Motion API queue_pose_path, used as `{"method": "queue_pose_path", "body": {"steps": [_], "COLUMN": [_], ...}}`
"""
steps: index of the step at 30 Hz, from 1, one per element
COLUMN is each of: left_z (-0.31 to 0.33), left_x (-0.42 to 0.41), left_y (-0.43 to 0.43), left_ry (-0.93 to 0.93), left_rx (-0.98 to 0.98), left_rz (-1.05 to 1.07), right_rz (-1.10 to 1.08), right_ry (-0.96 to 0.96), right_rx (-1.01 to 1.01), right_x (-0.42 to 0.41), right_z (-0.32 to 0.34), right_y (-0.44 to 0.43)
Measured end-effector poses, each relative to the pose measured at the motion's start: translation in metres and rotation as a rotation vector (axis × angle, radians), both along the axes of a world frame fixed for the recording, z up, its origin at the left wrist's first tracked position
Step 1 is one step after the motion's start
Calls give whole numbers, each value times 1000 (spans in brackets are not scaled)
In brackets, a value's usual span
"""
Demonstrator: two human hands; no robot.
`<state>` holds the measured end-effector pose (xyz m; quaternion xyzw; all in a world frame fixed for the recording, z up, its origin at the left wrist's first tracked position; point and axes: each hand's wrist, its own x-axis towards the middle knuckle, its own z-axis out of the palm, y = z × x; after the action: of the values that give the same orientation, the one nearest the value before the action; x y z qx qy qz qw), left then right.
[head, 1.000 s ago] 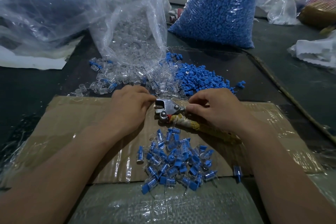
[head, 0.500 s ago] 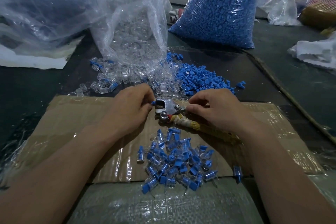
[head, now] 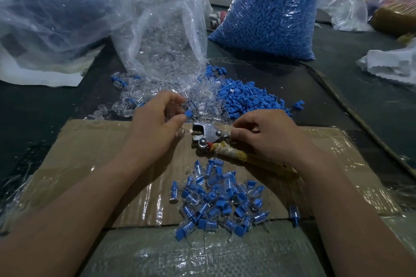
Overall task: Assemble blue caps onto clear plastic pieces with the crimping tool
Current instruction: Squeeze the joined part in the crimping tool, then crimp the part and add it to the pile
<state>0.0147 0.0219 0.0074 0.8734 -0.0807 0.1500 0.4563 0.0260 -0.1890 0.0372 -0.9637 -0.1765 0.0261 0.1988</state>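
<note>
The metal crimping tool (head: pixel 208 136) lies on the taped cardboard (head: pixel 90 150), its jaw pointing left and its wrapped handle running right. My right hand (head: pixel 267 135) rests on the handle with curled fingers behind the jaw. My left hand (head: pixel 155 126) is raised just left of the jaw and pinches a capped piece (head: pixel 188 113), blue cap showing at the fingertips. Loose clear plastic pieces (head: pixel 202 105) and loose blue caps (head: pixel 247 99) lie in heaps behind the tool. A pile of assembled blue-capped pieces (head: pixel 216 198) sits in front of it.
A sack of clear pieces (head: pixel 162 36) stands open behind the left hand, with a big sack of blue caps (head: pixel 267 13) to its right. A bulky plastic bag (head: pixel 45 13) fills the far left. White bags (head: pixel 391 63) lie far right. A cord (head: pixel 351 108) crosses the dark table.
My left hand has lifted up and back from the tool's jaw, bringing a blue-capped piece out with it. The right hand and the tool have stayed put.
</note>
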Motion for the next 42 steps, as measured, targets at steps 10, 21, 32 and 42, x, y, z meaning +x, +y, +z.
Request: {"method": "queue_pose_path", "body": {"steps": [10,21,32,42], "left_z": [9,12,15,17], "left_x": [-19,-20,-23,-23], "left_y": [-13,-16,-14,-15], "left_ry": [112,134,357,365], "left_rx": [-275,-413,-697,-658], "left_rz": [-252,-232,-176,-214], "right_rz": [115,141,71,84], "right_ry": [-60,-61,-83,-78], "right_rx": [462,555,586,713], "right_x": [-14,-18,-16,-18], "right_z": [5,4,4,6], "right_y": [17,24,22,23]}}
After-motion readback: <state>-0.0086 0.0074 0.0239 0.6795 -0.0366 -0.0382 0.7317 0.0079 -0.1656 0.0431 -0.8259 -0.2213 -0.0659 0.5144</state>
